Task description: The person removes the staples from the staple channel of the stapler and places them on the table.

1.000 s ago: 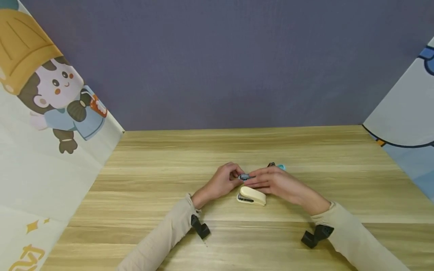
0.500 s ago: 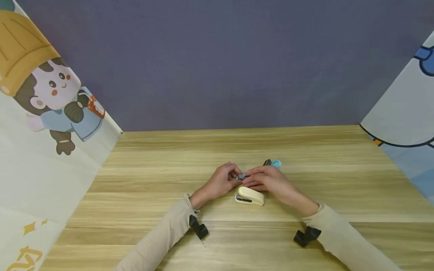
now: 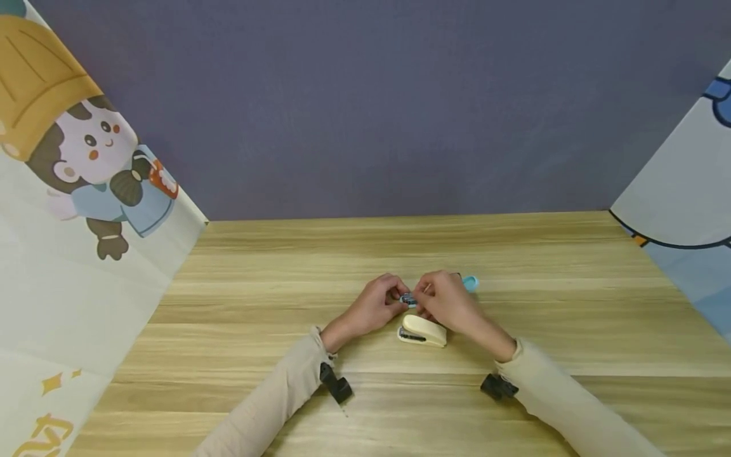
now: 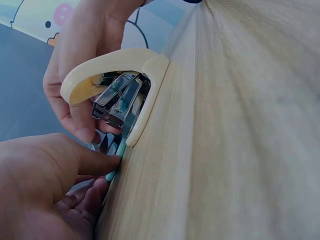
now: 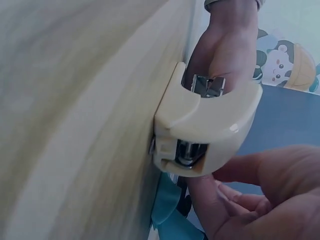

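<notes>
In the head view my left hand [image 3: 374, 304] pinches the left end of a small light-blue stapler [image 3: 408, 300] with bare metal parts, low over the table. My right hand [image 3: 448, 301] has its fingers curled in at the other end, thumb and forefinger meeting on the metal; what exactly they pinch is too small to tell. Just in front of the hands stands a cream stapler [image 3: 422, 331], its mouth toward the left. From the left wrist, that cream stapler [image 4: 120, 65] hides part of the right hand [image 4: 75, 55], while the left thumb presses the light-blue base [image 4: 116, 160].
Behind the right hand lies a light-blue rounded piece [image 3: 471, 283], partly hidden. The wooden table [image 3: 285, 266] meets a dark-blue partition [image 3: 365, 127] at the back. Printed cloths hang at both sides. A black wrist camera [image 3: 337, 384] sits under the left cuff.
My right hand has moved left and drawn its straighter fingers into a curl at the light-blue stapler, showing more of its metal. The left hand keeps its place and hold.
</notes>
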`<state>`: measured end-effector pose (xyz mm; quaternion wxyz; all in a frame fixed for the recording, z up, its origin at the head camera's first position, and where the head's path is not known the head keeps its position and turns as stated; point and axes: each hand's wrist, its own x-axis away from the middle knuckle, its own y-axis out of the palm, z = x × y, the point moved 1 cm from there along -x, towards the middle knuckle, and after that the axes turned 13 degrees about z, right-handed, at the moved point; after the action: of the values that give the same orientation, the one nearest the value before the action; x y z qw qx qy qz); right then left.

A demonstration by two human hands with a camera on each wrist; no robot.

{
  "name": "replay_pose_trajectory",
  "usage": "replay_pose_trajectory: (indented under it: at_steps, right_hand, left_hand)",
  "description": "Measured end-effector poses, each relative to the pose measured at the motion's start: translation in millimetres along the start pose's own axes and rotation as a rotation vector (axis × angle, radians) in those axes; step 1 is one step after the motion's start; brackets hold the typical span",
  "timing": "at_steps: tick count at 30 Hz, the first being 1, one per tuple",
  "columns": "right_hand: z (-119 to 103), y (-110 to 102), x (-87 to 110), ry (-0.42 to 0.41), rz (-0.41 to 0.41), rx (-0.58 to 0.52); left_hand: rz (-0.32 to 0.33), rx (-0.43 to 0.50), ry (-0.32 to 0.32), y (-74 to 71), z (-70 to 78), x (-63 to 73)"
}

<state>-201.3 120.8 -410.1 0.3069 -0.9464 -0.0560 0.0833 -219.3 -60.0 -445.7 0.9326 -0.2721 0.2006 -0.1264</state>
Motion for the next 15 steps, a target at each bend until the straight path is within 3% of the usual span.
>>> replay_pose_trajectory:
  at_steps: [5,15]
  right_hand:
    - [0.1,2.2,1.5,-0.021,0.049,0.056]
    - [1.9,4.0,2.7,-0.013,0.086,0.065]
  left_hand:
    - [0.007,0.012,0.01,0.2,0.8,0.4]
    - [0.006,0.013,0.013,-0.8,0.9,1.3]
